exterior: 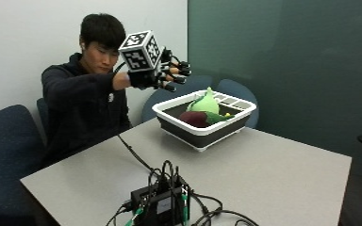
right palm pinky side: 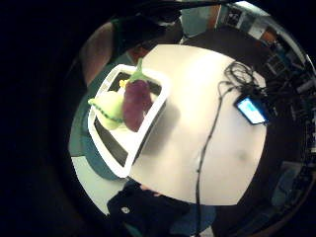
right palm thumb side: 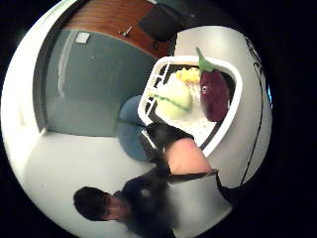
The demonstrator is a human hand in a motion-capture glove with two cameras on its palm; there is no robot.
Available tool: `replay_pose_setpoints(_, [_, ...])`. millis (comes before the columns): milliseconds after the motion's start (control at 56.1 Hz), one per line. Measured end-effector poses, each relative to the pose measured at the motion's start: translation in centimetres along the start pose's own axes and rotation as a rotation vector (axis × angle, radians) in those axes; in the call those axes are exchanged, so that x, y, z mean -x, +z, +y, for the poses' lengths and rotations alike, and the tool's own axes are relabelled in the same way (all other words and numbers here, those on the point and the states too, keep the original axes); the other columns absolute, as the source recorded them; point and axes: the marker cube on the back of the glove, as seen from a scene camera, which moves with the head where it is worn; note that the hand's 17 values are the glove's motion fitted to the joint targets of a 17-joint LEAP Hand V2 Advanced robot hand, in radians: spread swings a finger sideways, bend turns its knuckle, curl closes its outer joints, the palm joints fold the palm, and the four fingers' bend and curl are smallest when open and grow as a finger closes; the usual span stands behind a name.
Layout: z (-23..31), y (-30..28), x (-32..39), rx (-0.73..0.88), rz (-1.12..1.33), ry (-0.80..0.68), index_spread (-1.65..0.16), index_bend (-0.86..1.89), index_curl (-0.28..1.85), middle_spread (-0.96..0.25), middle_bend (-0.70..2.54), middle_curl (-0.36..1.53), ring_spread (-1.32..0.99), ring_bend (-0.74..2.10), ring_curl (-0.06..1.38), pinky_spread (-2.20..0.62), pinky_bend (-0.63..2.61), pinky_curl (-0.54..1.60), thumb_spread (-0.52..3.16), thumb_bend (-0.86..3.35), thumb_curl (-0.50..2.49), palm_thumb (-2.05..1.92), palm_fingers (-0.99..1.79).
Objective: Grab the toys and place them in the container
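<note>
Lying in container point(exterior: 182, 125), eggplant point(right palm pinky side: 136, 102) stem toward person.

My black-gloved right hand point(exterior: 162, 75) hovers above the white-rimmed, dark-walled container point(exterior: 190, 132) holding a purple eggplant toy point(right palm pinky side: 136, 101) and pale green plush point(right palm pinky side: 111, 107).

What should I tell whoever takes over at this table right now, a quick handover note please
Right hand: raised above the table beside the container, fingers relaxed, holding nothing.
Toys: purple eggplant, pale green toy and a yellow toy all lie in the white-rimmed container near the table's far edge.
Done: every toy in view is in the container.
Left: no toy shows on the table; check for any out of view.
</note>
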Motion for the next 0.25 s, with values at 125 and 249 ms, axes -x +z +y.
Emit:
replay_pose_setpoints(125, [2.2, -2.1, -3.3, -0.159, 0.088, -0.054, -0.21, 0.16, 0.29, 0.02, 0.15, 0.35, -0.02, 0.29, 0.23, 0.03, 0.73, 0.34, 1.19, -0.01, 0.37, 0.04, -0.16])
replay_pose_setpoints(249, [4.0, -3.3, -7.1, -0.277, 0.206, -0.082, -0.22, 0.23, 0.33, 0.02, 0.15, 0.33, -0.02, 0.24, 0.22, 0.03, 0.66, 0.32, 1.24, 0.0, 0.36, 0.07, -0.08])
